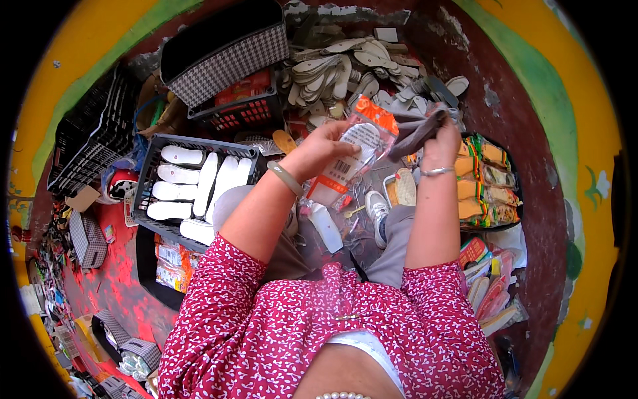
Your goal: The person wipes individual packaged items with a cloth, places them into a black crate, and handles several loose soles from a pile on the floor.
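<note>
While the person sits on the floor, the left hand (323,147) holds a clear plastic packet (352,156) with an orange top and a white card inside. The fingers are closed around the left edge of the packet, and the thumb lies on its front side. On this wrist sits a pale green bangle (286,177). The packet is lifted in front of the person, above the knees, tilted with its orange end up and to the right.

The right hand (444,141) is closed on a grey insole (417,133), which touches the orange top of the packet. The fingers grip it tight; I cannot tell how many insoles are in the grip. A silver bracelet (436,171) is on this wrist.

Left of the arms stands a dark plastic crate (145,199) with white insoles (199,183) lying in rows inside. Behind the hands lies a big heap of loose pale insoles (352,70) on the floor. Just right of the right hand, a black tray (515,179) holds packed insoles with orange and green labels. Near the person's foot is 1 white shoe (377,207).
</note>
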Action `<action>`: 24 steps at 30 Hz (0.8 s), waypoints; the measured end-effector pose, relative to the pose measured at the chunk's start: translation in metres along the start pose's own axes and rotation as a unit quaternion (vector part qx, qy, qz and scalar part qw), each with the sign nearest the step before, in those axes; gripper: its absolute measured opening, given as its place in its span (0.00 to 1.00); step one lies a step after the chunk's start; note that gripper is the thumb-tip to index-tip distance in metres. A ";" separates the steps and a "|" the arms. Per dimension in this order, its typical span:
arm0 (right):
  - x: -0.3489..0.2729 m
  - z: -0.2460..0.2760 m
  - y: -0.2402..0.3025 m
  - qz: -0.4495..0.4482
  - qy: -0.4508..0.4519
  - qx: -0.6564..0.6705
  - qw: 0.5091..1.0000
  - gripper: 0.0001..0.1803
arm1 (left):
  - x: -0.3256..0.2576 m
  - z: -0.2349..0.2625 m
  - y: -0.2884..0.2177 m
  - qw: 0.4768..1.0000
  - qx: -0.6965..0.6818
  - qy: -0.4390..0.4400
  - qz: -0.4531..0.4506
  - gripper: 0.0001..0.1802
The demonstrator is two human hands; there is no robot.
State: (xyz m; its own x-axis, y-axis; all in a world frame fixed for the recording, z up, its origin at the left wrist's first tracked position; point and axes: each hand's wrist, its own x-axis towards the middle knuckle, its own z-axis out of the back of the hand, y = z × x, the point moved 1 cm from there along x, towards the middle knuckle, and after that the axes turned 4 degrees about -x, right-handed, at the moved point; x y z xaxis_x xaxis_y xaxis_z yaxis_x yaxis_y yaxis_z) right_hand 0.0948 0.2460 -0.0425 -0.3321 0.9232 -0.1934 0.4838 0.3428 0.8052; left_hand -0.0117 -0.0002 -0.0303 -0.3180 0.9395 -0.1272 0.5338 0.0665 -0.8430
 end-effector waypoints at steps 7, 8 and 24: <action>-0.036 -0.010 0.045 -0.069 0.380 0.172 0.906 0.22 | 0.000 0.004 -0.018 0.990 -0.138 -0.007 -0.034 0.24; -0.050 -0.017 0.051 -0.057 0.402 0.172 0.898 0.22 | 0.000 0.003 -0.021 0.989 -0.138 0.000 -0.044 0.25; -0.130 -0.059 -0.011 0.441 0.411 -0.492 0.629 0.28 | -0.005 -0.020 -0.002 0.977 -0.199 0.074 -0.034 0.31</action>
State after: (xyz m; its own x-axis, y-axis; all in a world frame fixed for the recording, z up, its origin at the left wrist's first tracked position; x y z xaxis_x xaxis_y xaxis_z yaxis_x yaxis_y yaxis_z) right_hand 0.0846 0.1122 0.0073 -0.7871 0.1390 0.6010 0.1730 -0.8854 0.4314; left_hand 0.0044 0.0021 -0.0170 -0.2618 0.9648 0.0244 0.7873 0.2282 -0.5728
